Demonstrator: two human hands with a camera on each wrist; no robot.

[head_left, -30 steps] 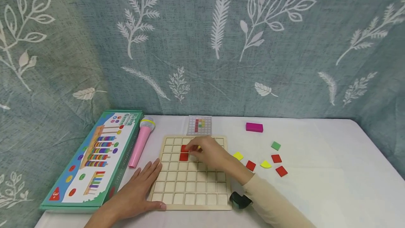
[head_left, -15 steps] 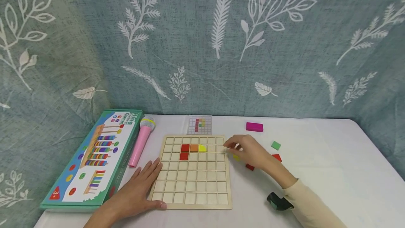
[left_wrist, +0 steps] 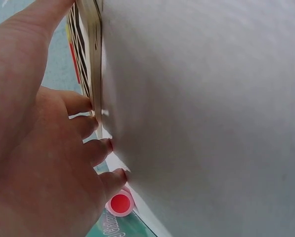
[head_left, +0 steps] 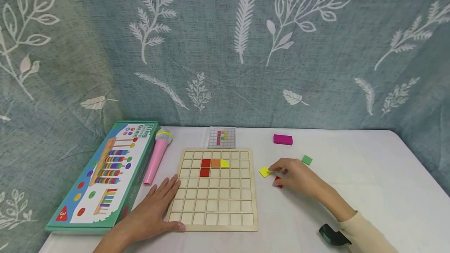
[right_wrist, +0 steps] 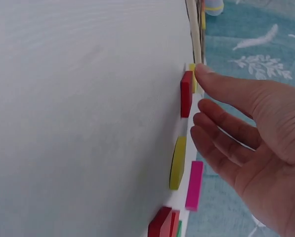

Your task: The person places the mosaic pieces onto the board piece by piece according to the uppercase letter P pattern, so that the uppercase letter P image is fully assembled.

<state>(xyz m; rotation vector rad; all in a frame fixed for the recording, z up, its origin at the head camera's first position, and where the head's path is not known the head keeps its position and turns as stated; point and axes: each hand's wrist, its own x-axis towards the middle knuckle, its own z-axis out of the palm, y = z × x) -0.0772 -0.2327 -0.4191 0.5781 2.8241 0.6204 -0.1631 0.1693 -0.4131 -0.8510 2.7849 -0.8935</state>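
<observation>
Head view — right hand (head_left: 293,175) open over red tile (head_left: 278,182), yellow tile (head_left: 264,172) just beside; left hand (head_left: 154,214) flat on board (head_left: 214,190).

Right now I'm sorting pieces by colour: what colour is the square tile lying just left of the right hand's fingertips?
Yellow. The square tile shows best in the head view.

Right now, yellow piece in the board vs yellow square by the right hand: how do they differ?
The yellow piece in the board has one rounded corner; the yellow square has four straight sides. The piece sits aligned in a cell of the wooden board; the square lies loose and rotated on the tablecloth, at the right hand's fingers. Both are flat yellow tiles.
</observation>
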